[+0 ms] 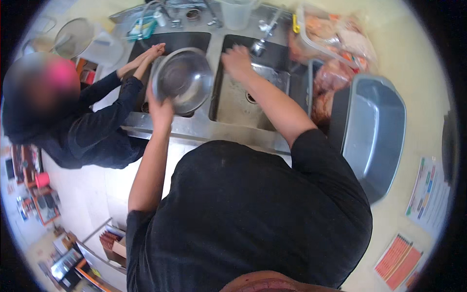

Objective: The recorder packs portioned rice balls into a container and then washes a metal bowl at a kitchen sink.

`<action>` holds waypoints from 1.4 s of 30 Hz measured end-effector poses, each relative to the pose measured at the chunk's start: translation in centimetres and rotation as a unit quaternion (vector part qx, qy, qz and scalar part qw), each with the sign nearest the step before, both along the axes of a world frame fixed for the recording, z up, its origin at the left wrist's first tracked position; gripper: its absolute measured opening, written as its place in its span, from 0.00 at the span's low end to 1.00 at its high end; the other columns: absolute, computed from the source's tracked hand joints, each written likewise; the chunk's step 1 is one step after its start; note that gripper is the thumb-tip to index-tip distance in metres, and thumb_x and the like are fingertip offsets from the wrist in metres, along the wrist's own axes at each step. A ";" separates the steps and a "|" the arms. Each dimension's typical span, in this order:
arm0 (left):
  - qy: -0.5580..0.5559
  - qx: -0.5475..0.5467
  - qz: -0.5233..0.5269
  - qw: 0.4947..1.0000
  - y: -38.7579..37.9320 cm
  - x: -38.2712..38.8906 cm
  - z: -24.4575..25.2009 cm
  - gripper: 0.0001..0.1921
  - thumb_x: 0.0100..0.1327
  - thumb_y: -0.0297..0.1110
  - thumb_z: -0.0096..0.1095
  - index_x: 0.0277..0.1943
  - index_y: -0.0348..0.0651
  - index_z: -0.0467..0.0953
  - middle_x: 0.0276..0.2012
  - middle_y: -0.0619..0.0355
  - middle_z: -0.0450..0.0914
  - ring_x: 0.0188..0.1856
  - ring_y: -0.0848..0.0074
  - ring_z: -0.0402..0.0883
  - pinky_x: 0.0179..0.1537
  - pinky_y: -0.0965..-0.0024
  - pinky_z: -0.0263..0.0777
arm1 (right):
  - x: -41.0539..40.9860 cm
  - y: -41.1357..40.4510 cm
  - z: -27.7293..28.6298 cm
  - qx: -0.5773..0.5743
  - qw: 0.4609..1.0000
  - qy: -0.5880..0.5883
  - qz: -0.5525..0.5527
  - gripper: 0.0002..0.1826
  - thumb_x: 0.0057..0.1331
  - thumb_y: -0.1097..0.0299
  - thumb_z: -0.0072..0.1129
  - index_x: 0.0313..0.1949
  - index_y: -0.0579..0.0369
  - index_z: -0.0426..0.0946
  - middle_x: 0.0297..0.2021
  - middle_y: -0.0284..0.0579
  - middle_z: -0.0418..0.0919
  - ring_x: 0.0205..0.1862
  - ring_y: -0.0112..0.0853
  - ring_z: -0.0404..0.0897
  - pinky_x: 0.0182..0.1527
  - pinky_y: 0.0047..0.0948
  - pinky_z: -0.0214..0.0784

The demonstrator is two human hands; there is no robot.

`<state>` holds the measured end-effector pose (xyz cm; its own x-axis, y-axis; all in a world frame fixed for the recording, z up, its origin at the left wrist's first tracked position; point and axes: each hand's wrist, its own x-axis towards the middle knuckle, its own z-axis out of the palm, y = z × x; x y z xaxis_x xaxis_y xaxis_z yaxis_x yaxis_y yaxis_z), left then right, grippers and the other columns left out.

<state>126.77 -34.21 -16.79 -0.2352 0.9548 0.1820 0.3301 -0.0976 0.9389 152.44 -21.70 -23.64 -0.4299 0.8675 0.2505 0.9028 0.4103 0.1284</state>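
My left hand grips the near-left rim of a shiny metal mixing bowl. The bowl is tilted, its inside facing up towards me, over the right part of the left sink basin. My right hand is above the left side of the right sink basin. Motion blurs its fingers, so whether they hold anything is unclear. A spray faucet head on a coiled spring hangs over that basin, to the right of this hand.
At left, a co-worker's hands are together over the left basin. Clear tub with bagged raw meat stands back right; more bagged meat lies below. A grey tub stands right. A clear pitcher sits behind the basins.
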 end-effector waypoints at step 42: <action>-0.463 0.017 0.632 0.621 -61.4 -30.3 -17.2 0.22 0.60 0.20 0.42 0.59 0.32 0.62 0.48 0.43 0.75 0.44 0.60 0.82 0.41 0.58 0.83 | -14.9 -24.1 -12.5 -0.013 0.911 0.246 0.331 0.16 0.61 0.69 0.57 0.48 0.59 0.73 0.35 0.49 0.77 0.39 0.44 0.77 0.47 0.39 0.68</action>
<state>96.46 -95.60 -33.94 -0.8120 -0.0997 -0.5751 -0.5169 -0.3349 0.7879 137.56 -45.78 -36.12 -0.7015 0.4678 0.5378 0.4029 0.8826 -0.2422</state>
